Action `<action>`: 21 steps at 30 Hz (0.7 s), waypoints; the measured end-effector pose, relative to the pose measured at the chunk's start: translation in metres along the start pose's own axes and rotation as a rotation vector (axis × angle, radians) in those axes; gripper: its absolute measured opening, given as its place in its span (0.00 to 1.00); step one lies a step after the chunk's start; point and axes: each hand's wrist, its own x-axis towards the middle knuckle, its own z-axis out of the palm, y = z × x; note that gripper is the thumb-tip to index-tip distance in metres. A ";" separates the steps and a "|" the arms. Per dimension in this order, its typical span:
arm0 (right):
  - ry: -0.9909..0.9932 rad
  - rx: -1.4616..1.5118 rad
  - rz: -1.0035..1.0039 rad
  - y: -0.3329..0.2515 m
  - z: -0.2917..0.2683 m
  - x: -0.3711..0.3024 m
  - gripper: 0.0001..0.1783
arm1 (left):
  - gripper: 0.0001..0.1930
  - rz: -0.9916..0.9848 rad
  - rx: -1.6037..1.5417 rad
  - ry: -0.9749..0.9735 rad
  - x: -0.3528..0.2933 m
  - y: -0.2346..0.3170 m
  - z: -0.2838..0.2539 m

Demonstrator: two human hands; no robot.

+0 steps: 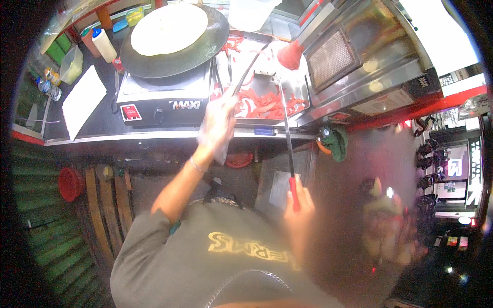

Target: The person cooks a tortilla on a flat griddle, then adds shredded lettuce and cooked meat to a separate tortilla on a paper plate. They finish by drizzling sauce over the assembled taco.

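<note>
Partly hidden behind the black griddle [218, 38]: metal tray [300, 82], strewn with ragged red meat strips [264, 106]. Slanting over it: long, straight, red-handled knife [288, 136], gripped in the curled right hand [300, 206], tip hard to make out. Closed around a slim dark utensil [246, 74]: plastic-gloved left hand [218, 123]. Near the knife tip: reddish meat chunk [290, 55], contact unclear.

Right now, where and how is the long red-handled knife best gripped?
Probably by the red handle, from the near side, hand wrapped around it: the handle points back toward the wearer, while the long blade runs away toward the metal tray. The right hand holds it there.
</note>
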 end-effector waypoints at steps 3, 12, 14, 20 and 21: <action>0.091 0.072 -0.077 0.013 0.021 0.004 0.28 | 0.28 -0.470 -0.561 -0.005 -0.034 0.002 -0.003; 0.271 0.139 -0.169 0.011 0.077 0.125 0.28 | 0.29 -0.369 -0.343 -0.088 -0.075 0.032 -0.003; 0.261 0.153 -0.160 -0.001 0.077 0.164 0.28 | 0.30 -0.518 -0.489 -0.037 -0.086 0.043 0.003; 0.283 0.192 -0.207 0.000 0.089 0.147 0.27 | 0.29 -0.326 -0.274 -0.098 -0.081 0.051 0.002; 0.264 0.198 -0.165 0.004 0.092 0.136 0.27 | 0.29 -0.334 -0.280 -0.095 -0.079 0.051 0.002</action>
